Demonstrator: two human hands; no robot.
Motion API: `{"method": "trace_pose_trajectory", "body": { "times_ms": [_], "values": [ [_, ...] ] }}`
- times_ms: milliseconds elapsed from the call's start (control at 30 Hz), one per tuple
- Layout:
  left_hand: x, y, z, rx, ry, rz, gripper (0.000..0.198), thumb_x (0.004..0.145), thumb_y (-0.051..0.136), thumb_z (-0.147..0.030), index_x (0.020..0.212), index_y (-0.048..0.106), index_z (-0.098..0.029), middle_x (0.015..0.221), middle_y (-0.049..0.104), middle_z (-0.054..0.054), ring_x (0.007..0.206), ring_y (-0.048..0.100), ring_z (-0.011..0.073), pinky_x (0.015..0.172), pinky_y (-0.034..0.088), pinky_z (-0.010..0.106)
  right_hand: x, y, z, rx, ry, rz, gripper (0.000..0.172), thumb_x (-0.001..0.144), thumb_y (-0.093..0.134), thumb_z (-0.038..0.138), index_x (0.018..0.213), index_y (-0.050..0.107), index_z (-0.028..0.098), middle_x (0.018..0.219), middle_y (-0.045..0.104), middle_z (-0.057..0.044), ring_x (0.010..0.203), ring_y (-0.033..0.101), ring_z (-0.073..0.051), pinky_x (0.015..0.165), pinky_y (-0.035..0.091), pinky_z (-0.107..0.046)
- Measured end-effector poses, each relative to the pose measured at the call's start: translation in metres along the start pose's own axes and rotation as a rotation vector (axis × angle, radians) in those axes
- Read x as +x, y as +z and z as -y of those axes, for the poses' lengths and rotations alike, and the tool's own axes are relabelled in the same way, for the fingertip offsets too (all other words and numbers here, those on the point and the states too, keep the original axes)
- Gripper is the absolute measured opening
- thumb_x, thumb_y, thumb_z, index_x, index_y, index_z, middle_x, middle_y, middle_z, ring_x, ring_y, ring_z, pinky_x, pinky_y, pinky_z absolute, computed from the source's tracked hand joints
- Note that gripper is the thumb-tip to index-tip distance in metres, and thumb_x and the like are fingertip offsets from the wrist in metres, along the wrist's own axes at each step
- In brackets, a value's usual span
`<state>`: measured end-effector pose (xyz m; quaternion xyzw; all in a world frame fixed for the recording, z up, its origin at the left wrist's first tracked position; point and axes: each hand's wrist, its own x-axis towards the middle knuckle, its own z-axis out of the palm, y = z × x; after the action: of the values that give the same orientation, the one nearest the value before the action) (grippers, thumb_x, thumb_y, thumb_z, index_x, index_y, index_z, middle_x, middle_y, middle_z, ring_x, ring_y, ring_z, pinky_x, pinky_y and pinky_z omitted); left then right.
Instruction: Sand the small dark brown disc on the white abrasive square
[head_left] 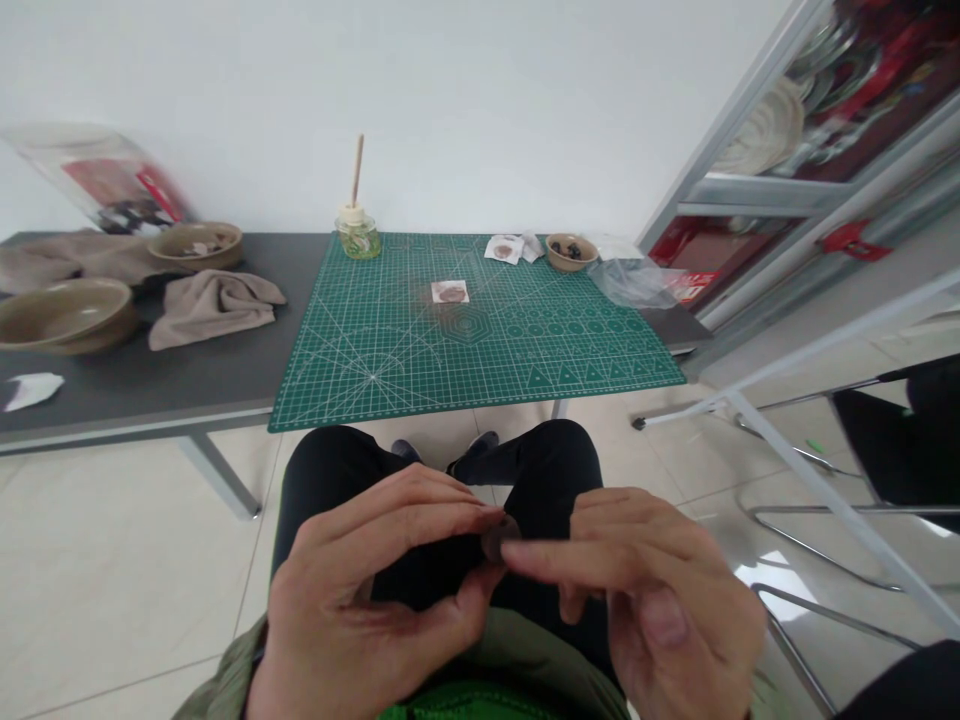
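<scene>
Above my lap, my left hand (382, 590) pinches a small round dark brown disc (495, 541) between its thumb and fingertips. My right hand (652, 590) is beside it, its index finger stretched out with the tip at the face of the disc. The other right fingers are bent, and nothing shows between them. What the disc is made of cannot be made out. Beyond my knees, a small white square with a brownish round print or piece (450, 292) lies on a green cutting mat (405, 340).
At the mat's back stand a glass jar (360, 235) with a wooden stick and a small bowl (570, 252) of dark pieces, near white packets (504, 248) and a plastic bag (637, 284). Bowls (67, 315) and brown cloths (214, 305) lie left. A metal-framed cabinet (750, 190) stands right.
</scene>
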<state>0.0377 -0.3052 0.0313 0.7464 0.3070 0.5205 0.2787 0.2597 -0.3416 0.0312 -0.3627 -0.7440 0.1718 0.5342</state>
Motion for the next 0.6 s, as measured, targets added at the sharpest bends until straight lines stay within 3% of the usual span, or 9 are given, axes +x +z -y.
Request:
{"method": "trace_pose_trajectory", "body": {
  "times_ms": [100,167,267,400,500,600],
  "values": [
    [0.000,0.001,0.002,-0.006,-0.013,-0.005,0.033,0.104,0.084,-0.005,0.123,0.089,-0.031,0.106,0.095,-0.003,0.093,0.094,0.0174,0.089,0.079,0.024,0.005,-0.001,0.002,0.072,0.027,-0.138,0.051,0.133,0.061,0.047,0.105,0.098,0.026,0.055,0.072,0.004,0.045,0.067,-0.016,0.055,0.054,-0.034],
    [0.001,0.001,0.004,-0.016,-0.024,-0.009,0.031,0.104,0.086,-0.006,0.121,0.089,-0.031,0.105,0.094,-0.004,0.093,0.093,0.0164,0.088,0.078,0.023,0.008,-0.002,0.001,0.095,0.074,-0.156,0.046,0.131,0.066,0.052,0.112,0.100,0.027,0.056,0.074,0.005,0.045,0.067,-0.016,0.054,0.055,-0.033],
    [0.003,0.000,0.008,-0.026,-0.045,-0.007,0.029,0.104,0.086,-0.007,0.119,0.088,-0.032,0.106,0.095,-0.005,0.093,0.093,0.0154,0.090,0.078,0.022,0.011,-0.004,-0.004,0.117,0.099,-0.075,0.042,0.129,0.068,0.053,0.136,0.099,0.025,0.068,0.084,0.002,0.051,0.075,-0.018,0.056,0.063,-0.032],
    [0.011,-0.007,0.019,-0.041,-0.093,-0.015,0.030,0.103,0.087,-0.007,0.119,0.090,-0.033,0.107,0.097,-0.003,0.096,0.095,0.0202,0.090,0.080,0.029,0.020,-0.013,-0.019,0.030,0.061,-0.003,0.038,0.130,0.064,0.047,0.125,0.095,0.024,0.072,0.085,0.002,0.052,0.076,-0.016,0.058,0.063,-0.032],
    [0.027,-0.020,0.036,-0.030,-0.132,0.006,0.024,0.105,0.091,-0.012,0.116,0.091,-0.033,0.105,0.096,-0.002,0.097,0.095,0.0227,0.090,0.081,0.032,0.041,-0.025,-0.033,-0.114,0.025,0.038,0.029,0.130,0.060,0.033,0.129,0.088,0.024,0.079,0.087,0.003,0.052,0.074,-0.013,0.057,0.057,-0.031],
    [0.056,-0.038,0.061,0.092,-0.140,0.043,0.013,0.106,0.095,-0.021,0.112,0.095,-0.033,0.107,0.097,-0.002,0.097,0.095,0.0235,0.089,0.080,0.032,0.076,-0.038,-0.053,-0.299,-0.034,0.220,0.020,0.122,0.066,0.019,0.131,0.083,0.023,0.077,0.084,0.008,0.049,0.067,-0.010,0.054,0.051,-0.027]
  ]
}}
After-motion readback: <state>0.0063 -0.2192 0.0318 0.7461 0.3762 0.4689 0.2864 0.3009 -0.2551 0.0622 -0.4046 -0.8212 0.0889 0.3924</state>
